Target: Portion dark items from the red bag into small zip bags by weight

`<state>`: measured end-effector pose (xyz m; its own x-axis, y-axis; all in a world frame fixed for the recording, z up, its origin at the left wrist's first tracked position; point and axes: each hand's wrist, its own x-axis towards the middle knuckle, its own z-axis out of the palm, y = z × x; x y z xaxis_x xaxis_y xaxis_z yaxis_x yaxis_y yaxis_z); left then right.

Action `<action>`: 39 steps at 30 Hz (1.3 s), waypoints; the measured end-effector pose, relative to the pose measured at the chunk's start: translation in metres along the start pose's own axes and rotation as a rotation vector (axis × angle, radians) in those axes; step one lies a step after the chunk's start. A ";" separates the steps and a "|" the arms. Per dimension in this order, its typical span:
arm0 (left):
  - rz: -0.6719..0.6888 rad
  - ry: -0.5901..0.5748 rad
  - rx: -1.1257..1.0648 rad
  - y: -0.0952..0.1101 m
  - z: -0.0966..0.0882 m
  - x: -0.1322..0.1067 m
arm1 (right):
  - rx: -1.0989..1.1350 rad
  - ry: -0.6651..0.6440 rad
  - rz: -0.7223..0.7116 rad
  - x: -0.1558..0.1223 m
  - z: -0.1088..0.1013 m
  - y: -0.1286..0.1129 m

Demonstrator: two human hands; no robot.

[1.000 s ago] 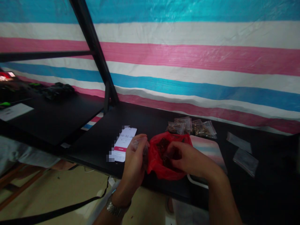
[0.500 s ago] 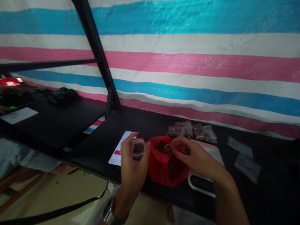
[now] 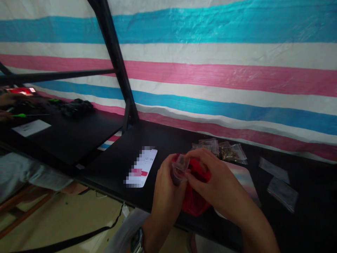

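Observation:
My left hand [image 3: 168, 189] is closed around a small clear plastic bag [image 3: 182, 161], its mouth held open and facing up. Against that mouth, my right hand [image 3: 210, 172] pinches what looks like a small clear round cup [image 3: 179, 174]; its contents are hard to make out. Both hands are close together over the left side of a red plastic bag [image 3: 196, 202]. The red bag stands open on the black table, partly hidden by my hands and wrists.
Filled clear zip bags [image 3: 231, 151] lie behind the red bag. Flat zip bags [image 3: 283, 191] are at right. A white scale [image 3: 243, 175] sits under my right forearm, and a phone [image 3: 142, 168] lies at left. Another person's hand [image 3: 7, 100] shows at far left.
My right hand has brought the cup up and left from the red bag to the clear bag. My left hand has moved right, away from the phone, to meet it.

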<state>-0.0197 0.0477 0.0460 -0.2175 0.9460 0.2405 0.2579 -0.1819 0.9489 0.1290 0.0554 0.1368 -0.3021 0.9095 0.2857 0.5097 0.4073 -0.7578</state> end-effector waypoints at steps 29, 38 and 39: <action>-0.361 -0.347 0.060 0.006 -0.009 -0.048 | -0.148 -0.239 0.227 0.008 0.016 0.063; -0.328 -0.157 -0.174 0.005 -0.011 -0.027 | -0.104 -0.300 0.268 0.002 0.018 0.059; -0.341 -0.136 -0.201 0.005 -0.012 -0.025 | -0.094 -0.305 0.269 0.003 0.020 0.058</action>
<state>-0.0243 0.0202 0.0473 -0.1293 0.9854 -0.1106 0.0007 0.1117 0.9937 0.1420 0.0798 0.0818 -0.3658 0.9239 -0.1125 0.6697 0.1773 -0.7211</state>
